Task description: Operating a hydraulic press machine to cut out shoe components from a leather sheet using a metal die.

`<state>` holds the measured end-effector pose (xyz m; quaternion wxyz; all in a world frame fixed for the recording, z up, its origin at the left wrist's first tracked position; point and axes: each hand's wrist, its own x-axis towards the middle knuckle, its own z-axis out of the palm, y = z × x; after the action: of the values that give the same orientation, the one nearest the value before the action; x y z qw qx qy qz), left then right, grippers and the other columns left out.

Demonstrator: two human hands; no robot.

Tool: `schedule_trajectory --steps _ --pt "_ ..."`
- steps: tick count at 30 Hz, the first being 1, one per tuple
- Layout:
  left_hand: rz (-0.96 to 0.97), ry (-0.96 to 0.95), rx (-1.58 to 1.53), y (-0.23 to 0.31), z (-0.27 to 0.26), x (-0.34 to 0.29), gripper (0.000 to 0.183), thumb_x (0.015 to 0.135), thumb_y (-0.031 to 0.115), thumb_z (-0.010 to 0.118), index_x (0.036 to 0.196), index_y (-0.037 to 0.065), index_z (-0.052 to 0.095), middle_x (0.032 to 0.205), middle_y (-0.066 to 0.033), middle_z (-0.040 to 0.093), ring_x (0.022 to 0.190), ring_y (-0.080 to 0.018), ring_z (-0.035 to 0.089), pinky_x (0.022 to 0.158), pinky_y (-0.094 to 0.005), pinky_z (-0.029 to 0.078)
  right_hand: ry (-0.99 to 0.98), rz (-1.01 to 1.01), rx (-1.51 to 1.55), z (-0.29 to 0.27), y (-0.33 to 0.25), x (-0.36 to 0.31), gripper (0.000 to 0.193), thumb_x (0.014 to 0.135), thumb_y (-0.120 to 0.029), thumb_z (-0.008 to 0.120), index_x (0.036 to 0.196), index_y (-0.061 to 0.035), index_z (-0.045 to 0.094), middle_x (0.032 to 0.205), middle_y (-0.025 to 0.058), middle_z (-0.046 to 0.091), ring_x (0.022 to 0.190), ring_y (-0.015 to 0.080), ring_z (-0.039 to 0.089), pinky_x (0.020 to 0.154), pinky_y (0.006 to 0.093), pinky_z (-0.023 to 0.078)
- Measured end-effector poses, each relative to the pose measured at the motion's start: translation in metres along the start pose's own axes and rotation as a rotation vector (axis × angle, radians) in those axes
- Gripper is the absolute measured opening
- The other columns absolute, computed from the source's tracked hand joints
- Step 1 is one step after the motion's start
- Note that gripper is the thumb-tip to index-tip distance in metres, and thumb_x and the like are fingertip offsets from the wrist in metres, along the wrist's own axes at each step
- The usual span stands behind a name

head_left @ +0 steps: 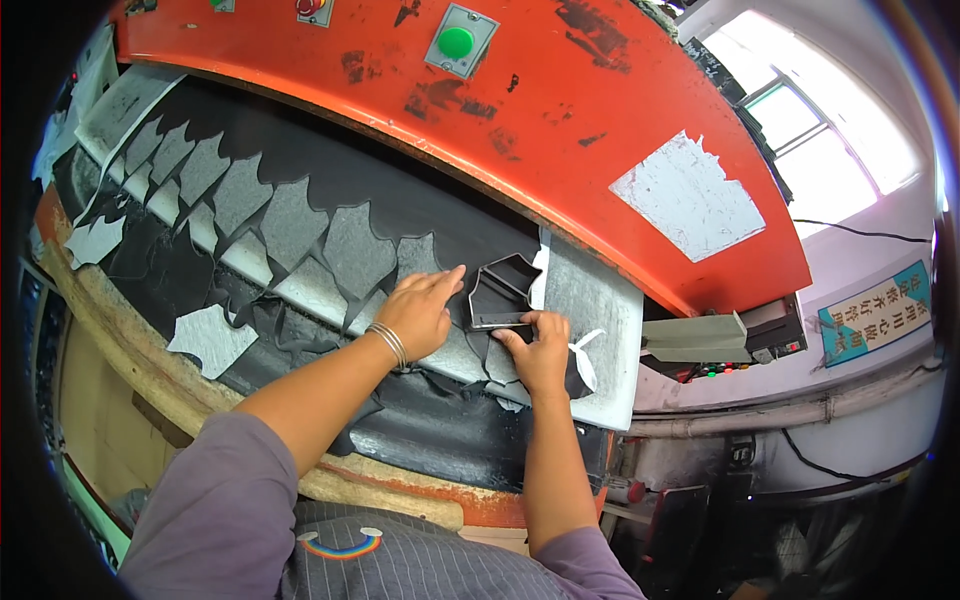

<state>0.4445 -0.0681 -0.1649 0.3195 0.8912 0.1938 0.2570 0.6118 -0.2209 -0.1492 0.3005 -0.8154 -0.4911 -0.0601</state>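
Observation:
A metal cutting die (pixel 497 323) with a pointed, notched outline stands on the right part of a black sheet (pixel 430 215). My right hand (pixel 541 353) pinches its near right edge between thumb and fingers. Just left of the die, my left hand (pixel 420 315) rests on the sheet with its fingers stretched out, holding nothing. Bangles circle the left wrist. To the left, a row of die-shaped openings in the sheet shows the grey cutting board (pixel 600 300) beneath. My left hand partly hides the opening closest to the die.
Above the board spans a red press beam (pixel 550 120) with a green push button (pixel 456 42) and a red button (pixel 309 7). Black offcuts hang over the board's near edge. A pale cut piece (pixel 212 340) lies at the left. A control box (pixel 775 335) sits at the right.

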Motion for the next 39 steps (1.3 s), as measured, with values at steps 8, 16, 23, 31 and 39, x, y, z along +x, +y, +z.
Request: schedule_trajectory --steps 8,16,23,31,39 --pt "0.003 -0.048 0.134 0.003 -0.001 0.0 0.062 0.08 0.007 0.051 0.139 -0.001 0.034 0.13 -0.0176 0.054 0.125 -0.0259 0.046 0.11 -0.0394 0.028 0.053 0.135 0.17 0.011 0.022 -0.019 0.051 0.076 -0.017 0.075 0.122 -0.0052 0.056 0.105 0.0117 0.065 0.103 0.0293 0.056 0.091 0.0398 0.04" --pt "-0.045 -0.148 0.236 0.027 0.004 -0.018 0.062 0.082 0.011 0.047 0.14 -0.003 0.03 0.138 -0.0154 0.047 0.134 -0.0238 0.038 0.112 -0.0424 0.023 0.063 0.126 0.096 0.008 0.029 -0.018 0.047 0.078 -0.021 0.073 0.121 -0.0067 0.059 0.105 0.0113 0.066 0.104 0.0292 0.057 0.093 0.04 0.039" --pt "-0.068 -0.116 0.173 0.033 0.005 -0.019 0.067 0.082 0.01 0.049 0.143 -0.003 0.025 0.139 -0.0131 0.047 0.134 -0.0224 0.037 0.112 -0.0425 0.021 -0.01 0.056 -0.01 -0.004 0.016 -0.015 0.063 0.076 -0.029 0.075 0.129 -0.0052 0.052 0.11 0.0143 0.062 0.106 0.0288 0.053 0.096 0.0417 0.035" --pt "-0.163 -0.01 0.077 0.02 0.012 0.005 0.071 0.078 0.005 0.052 0.143 -0.002 0.025 0.133 -0.0069 0.054 0.118 -0.023 0.047 0.1 -0.0396 0.033 -0.001 0.078 -0.017 0.005 0.016 -0.025 0.073 0.076 -0.03 0.073 0.134 0.0026 0.043 0.123 0.0159 0.059 0.119 0.0321 0.049 0.103 0.0424 0.03" --pt "-0.174 0.006 0.103 0.02 0.011 0.007 0.065 0.078 0.004 0.05 0.14 -0.003 0.033 0.129 -0.0033 0.058 0.117 -0.0223 0.048 0.098 -0.0356 0.036 0.023 0.036 -0.048 0.003 0.013 -0.02 0.069 0.076 -0.027 0.074 0.132 0.0035 0.047 0.119 0.0181 0.06 0.114 0.0324 0.053 0.101 0.0409 0.034"
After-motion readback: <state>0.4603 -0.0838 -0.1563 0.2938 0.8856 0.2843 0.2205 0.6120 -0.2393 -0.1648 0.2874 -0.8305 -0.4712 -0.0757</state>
